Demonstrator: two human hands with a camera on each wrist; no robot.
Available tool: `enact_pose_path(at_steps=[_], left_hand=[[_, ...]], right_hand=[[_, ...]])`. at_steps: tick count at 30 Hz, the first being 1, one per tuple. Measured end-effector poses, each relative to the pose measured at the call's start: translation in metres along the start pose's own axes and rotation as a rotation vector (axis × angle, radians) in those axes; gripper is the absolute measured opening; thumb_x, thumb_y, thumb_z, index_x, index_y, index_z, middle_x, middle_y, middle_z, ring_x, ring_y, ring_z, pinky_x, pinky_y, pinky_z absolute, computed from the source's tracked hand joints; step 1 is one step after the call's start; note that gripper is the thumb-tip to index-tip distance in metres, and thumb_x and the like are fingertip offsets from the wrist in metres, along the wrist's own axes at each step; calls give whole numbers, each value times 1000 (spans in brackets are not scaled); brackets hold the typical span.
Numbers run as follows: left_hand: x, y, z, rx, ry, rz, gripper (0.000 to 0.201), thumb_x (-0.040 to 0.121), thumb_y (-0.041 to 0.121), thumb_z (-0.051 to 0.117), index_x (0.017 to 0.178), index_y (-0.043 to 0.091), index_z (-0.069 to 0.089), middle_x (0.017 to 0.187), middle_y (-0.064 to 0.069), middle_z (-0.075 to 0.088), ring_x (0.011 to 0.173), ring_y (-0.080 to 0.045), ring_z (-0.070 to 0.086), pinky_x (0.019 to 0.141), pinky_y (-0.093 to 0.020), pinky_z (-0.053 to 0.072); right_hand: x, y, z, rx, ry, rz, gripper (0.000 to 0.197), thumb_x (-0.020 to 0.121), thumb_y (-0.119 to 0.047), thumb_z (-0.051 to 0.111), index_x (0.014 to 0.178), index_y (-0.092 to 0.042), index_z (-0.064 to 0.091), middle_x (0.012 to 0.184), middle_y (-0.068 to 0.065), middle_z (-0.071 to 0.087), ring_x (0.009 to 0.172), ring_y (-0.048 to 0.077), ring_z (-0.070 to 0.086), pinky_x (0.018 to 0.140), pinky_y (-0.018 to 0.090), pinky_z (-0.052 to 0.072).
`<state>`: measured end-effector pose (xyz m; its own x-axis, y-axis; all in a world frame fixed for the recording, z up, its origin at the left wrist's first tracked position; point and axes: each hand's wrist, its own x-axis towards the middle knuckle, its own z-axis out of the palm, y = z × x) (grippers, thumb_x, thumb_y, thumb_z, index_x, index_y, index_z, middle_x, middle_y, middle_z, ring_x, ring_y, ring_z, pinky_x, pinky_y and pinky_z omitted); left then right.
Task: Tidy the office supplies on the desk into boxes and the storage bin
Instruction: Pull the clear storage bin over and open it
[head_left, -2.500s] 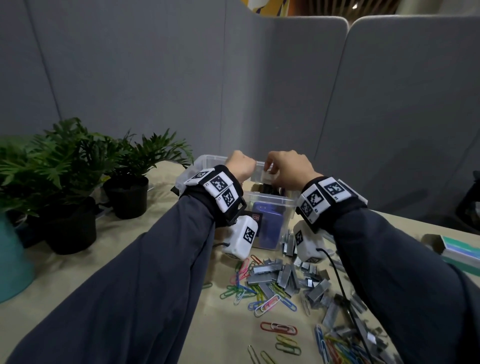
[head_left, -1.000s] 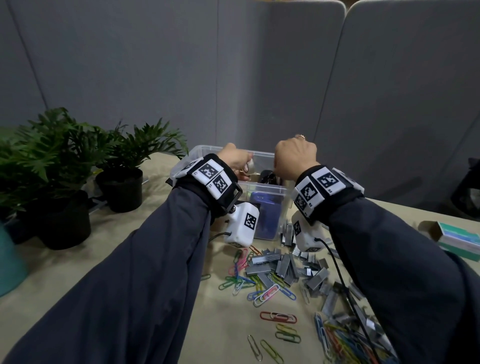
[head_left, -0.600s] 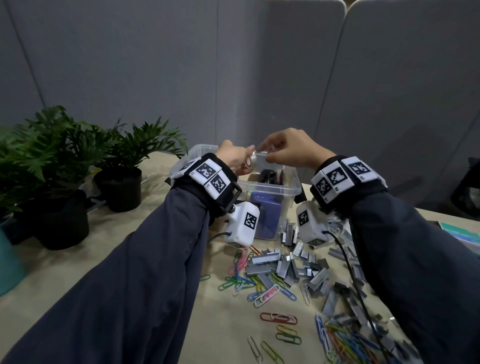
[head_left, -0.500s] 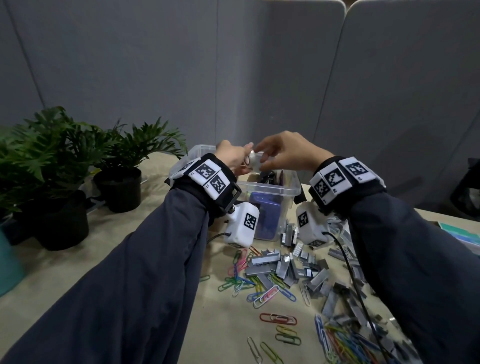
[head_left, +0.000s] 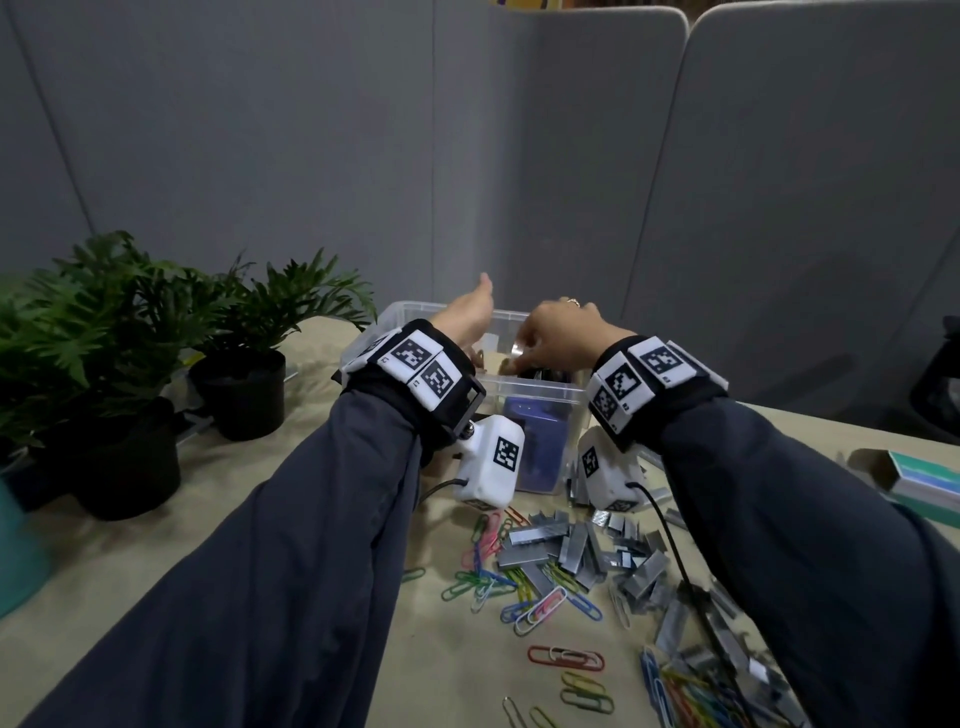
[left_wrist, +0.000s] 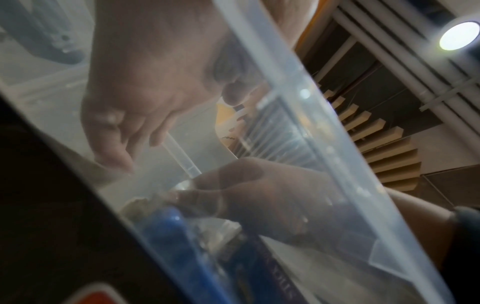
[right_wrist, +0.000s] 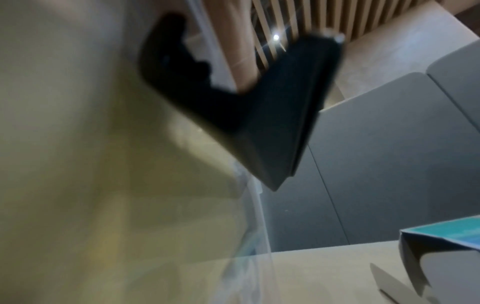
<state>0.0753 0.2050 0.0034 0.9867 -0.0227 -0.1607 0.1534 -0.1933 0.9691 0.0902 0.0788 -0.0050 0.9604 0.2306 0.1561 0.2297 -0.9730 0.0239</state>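
A clear plastic storage bin (head_left: 530, 387) stands on the desk with a blue box (head_left: 535, 441) and dark items inside. Both hands are over its opening. My right hand (head_left: 524, 351) reaches down into the bin and pinches a small shiny roundish item (left_wrist: 185, 185); what the item is I cannot tell. Seen through the bin wall in the left wrist view, my left hand (left_wrist: 124, 144) hangs with relaxed fingers and holds nothing, just above and beside the right hand (left_wrist: 259, 197). In the head view the left hand (head_left: 470, 319) has its thumb raised.
Grey staple strips (head_left: 576, 545) and coloured paper clips (head_left: 519, 587) are scattered in front of the bin. Potted plants (head_left: 244, 395) stand at the left. An open teal box (head_left: 924, 478) lies at the right. Grey partitions close the back. A black item (right_wrist: 246, 92) leans in the bin.
Both hands held the small item together above the bin; now the left hand has let go and the right hand has lowered the item into the bin.
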Motion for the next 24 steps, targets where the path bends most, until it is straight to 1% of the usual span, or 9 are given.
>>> enact_pose_path(at_steps=[3,6,8,10,13,16,20,22,24], left_hand=[[-4,1,1,-1,-37,-27,72,99,59,11,155,14,8,154,-19,27,114,-44,54,97,-50,46],[-5,2,1,14,-39,-12,75,97,63,8,155,16,6,151,-22,30,79,-29,53,76,-36,45],[-4,1,1,19,-41,0,76,97,64,8,155,15,6,146,-24,34,75,-26,49,81,-36,43],[-2,0,2,3,-50,-6,77,96,65,9,155,14,7,145,-22,35,84,-28,54,84,-36,42],[-2,0,2,1,-7,23,76,98,61,9,154,10,11,155,-19,25,132,-37,41,109,-43,34],[3,-4,0,-7,197,140,73,100,58,18,149,5,24,152,-16,34,135,-33,39,108,-43,34],[3,-8,2,-3,242,339,52,102,52,24,101,7,52,97,-19,69,85,-27,64,74,-33,44],[-2,-10,5,15,195,407,50,103,49,24,78,13,49,73,-14,68,63,-24,61,59,-28,43],[-7,-13,7,62,203,527,48,104,43,30,73,14,52,58,-10,63,50,-21,58,51,-26,40]], right_hand=[[1,-1,4,-10,60,-5,30,87,-46,68,108,-26,74,113,0,67,117,25,52,97,42,34],[-2,-1,3,31,172,-3,31,82,-38,76,111,-29,73,113,-1,68,116,24,55,93,39,37],[-4,-2,1,36,231,0,23,81,-34,77,104,-28,75,108,0,70,113,24,57,91,37,37],[-4,-2,1,32,254,0,17,84,-33,74,100,-27,76,105,1,71,111,25,57,91,37,35],[-4,-2,5,20,190,1,21,93,-40,63,108,-32,74,112,1,69,120,25,49,96,40,32],[-5,-2,6,70,171,13,26,99,-40,53,115,-31,72,122,2,64,128,28,41,100,43,31],[-9,1,1,188,311,43,28,101,-31,48,114,-27,73,119,5,61,123,29,42,97,44,33],[-14,5,0,213,324,72,29,101,-29,47,114,-24,73,119,6,60,122,30,42,97,45,34],[-21,10,-1,221,326,107,30,101,-28,46,116,-24,72,121,8,58,123,31,42,98,45,35]])
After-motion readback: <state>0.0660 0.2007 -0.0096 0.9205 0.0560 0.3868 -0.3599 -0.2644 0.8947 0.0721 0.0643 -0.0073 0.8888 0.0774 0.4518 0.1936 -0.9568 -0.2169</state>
